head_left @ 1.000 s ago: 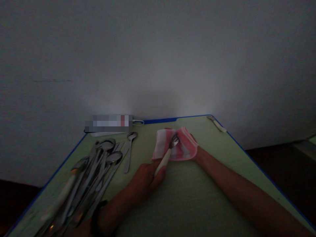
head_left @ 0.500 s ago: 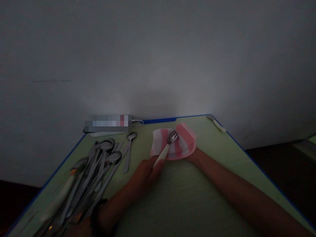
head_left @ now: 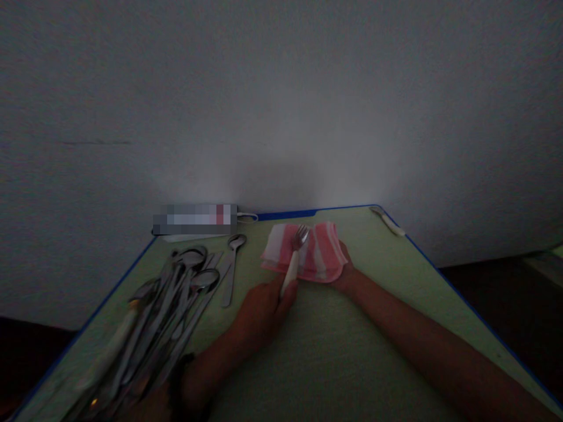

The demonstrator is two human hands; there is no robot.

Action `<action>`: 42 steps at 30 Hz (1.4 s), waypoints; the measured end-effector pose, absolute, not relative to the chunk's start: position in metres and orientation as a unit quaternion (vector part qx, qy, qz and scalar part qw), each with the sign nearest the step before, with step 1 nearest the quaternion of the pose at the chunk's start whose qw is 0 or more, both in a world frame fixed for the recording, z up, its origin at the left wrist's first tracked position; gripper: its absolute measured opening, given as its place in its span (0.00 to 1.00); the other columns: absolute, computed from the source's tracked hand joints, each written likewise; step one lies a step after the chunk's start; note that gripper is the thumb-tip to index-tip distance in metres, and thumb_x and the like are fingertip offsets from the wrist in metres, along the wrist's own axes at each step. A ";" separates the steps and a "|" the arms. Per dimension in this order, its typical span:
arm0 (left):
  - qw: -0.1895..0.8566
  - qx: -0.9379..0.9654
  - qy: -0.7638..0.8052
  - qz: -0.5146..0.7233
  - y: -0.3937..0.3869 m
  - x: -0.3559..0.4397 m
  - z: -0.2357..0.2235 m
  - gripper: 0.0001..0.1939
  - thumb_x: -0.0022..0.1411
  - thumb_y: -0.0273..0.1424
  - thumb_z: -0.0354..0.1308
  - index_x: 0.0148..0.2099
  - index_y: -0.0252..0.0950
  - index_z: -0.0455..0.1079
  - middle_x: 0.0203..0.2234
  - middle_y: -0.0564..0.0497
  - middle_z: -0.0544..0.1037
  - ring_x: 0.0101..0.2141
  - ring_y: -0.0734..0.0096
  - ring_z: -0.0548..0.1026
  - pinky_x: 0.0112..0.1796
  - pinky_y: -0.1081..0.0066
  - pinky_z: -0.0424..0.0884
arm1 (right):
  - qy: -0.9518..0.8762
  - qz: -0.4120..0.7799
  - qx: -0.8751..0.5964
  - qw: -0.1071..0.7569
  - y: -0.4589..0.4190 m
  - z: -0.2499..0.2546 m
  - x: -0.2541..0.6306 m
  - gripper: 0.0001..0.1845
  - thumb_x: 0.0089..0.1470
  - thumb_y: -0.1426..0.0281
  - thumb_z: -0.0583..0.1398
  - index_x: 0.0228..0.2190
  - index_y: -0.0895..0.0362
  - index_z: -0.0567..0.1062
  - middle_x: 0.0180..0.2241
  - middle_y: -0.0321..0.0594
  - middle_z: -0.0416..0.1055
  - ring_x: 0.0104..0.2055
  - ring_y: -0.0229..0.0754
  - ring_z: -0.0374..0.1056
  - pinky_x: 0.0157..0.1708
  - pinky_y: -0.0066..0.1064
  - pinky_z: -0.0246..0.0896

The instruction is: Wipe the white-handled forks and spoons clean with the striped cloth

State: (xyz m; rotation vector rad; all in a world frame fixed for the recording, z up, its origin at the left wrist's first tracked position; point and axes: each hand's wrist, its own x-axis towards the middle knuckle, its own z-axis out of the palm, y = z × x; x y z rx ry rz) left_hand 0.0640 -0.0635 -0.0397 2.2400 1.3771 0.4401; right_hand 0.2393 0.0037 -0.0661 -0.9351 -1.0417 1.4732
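My left hand (head_left: 264,305) is closed around the white handle of a fork (head_left: 291,269), its metal tines pointing up and away from me. Behind the fork is a pink-and-white striped cloth (head_left: 324,252), which lies over my right hand (head_left: 345,272) and hides most of its fingers. The right hand holds the cloth from beneath and behind. The tines are in front of the cloth; whether they touch it I cannot tell. Left of my left hand lies a heap of metal cutlery (head_left: 171,310), with spoons among it, and a teaspoon (head_left: 233,266) sits at its right edge.
The pale green table (head_left: 352,351) has a blue edge and stands against a grey wall (head_left: 281,105). At its far right corner is a white-handled utensil (head_left: 390,224). A blurred-out box (head_left: 196,220) with a white cord loop (head_left: 248,217) is at the back left.
The fork has turned more upright, its tines moving slightly left and up. The cloth has shifted, its right flap now spread flatter behind the fork.
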 end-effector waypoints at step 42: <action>0.374 0.749 0.474 0.272 -0.061 0.063 -0.035 0.21 0.66 0.39 0.37 0.25 0.36 0.59 0.15 0.57 0.64 0.18 0.75 0.64 0.22 0.76 0.58 | -0.212 0.765 -0.223 0.566 -0.006 -0.051 0.217 0.19 0.55 0.63 0.47 0.30 0.57 0.73 0.27 0.40 0.74 0.39 0.43 0.69 0.44 0.36 0.62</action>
